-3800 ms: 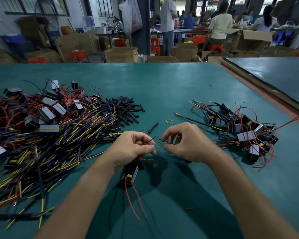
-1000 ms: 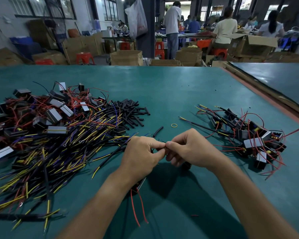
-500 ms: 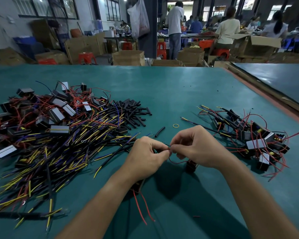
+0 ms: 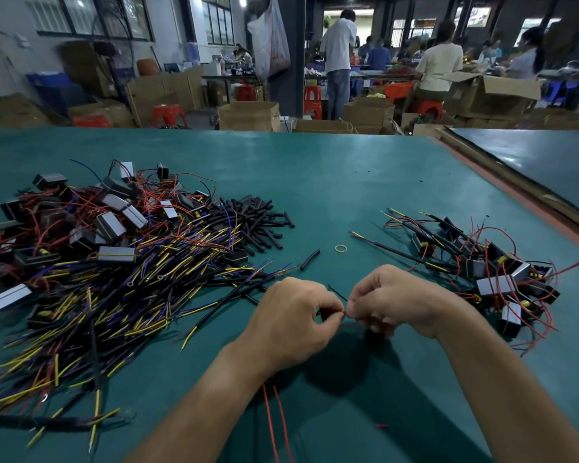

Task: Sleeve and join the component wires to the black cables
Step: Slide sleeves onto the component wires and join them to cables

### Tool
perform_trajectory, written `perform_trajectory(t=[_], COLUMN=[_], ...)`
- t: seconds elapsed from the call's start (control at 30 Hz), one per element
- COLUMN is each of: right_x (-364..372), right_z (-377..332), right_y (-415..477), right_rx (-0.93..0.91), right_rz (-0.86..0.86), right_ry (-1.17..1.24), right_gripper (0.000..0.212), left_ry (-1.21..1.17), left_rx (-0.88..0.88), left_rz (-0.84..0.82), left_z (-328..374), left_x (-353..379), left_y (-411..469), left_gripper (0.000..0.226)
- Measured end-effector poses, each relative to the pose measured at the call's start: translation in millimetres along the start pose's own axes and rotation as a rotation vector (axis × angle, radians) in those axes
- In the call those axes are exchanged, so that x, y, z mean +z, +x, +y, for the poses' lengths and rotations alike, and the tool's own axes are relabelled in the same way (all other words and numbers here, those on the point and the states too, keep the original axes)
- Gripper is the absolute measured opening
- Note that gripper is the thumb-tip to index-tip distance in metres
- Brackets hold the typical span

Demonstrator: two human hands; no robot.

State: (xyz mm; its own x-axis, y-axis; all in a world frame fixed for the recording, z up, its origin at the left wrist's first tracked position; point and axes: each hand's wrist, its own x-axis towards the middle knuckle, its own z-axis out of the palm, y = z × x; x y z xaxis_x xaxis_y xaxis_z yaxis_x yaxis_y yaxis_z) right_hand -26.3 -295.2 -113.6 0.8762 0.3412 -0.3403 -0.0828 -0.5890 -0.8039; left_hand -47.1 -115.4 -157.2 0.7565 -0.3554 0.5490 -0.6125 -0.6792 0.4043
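Left hand (image 4: 291, 315) & right hand (image 4: 391, 302) are both curled, fingertips pinching the red wire (image 4: 350, 323) between them, just over the table (image 4: 331, 182). The wire is prob. light, soft, with a fragile end: hold near the tip. Beyond: loose sleeve (image 4: 310, 260), rubber band (image 4: 341, 248). Cable pile (image 4: 114, 295) at left, nothing blocking.

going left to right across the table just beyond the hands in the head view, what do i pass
big tangle of components and cables → heap of black sleeve tubes → single loose black sleeve → yellow rubber band → smaller pile of joined components
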Motion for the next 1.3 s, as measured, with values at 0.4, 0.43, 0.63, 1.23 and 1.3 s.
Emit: perform_trajectory(t=[0.4, 0.43, 0.63, 1.23, 1.3], right_x=[1, 0, 1, 5, 4], right_z=[3, 4, 6, -2, -6], right_y=[5, 6, 7, 6, 4], right_rx=[-0.406, -0.412, -0.465, 0.131, 0.125], right_rz=[0.139, 0.148, 0.171, -0.074, -0.083], right_ry=[-0.102, -0.125, -0.197, -0.085, -0.195], right_gripper=[0.015, 0.014, 0.013, 0.024, 0.027], left_ry=[-0.541, -0.61, -0.79, 0.043, 0.02], left_rx=[-0.516, -0.572, -0.676, -0.017, -0.053], left_rz=[-0.168, -0.187, -0.234, -0.068, -0.097], left_z=[-4, -4, -3, 6, 6], left_x=[-6, -7, -11, -5, -6], left_y=[8, 8, 9, 0, 0], left_gripper=[0.011, 0.014, 0.01, 0.016, 0.014])
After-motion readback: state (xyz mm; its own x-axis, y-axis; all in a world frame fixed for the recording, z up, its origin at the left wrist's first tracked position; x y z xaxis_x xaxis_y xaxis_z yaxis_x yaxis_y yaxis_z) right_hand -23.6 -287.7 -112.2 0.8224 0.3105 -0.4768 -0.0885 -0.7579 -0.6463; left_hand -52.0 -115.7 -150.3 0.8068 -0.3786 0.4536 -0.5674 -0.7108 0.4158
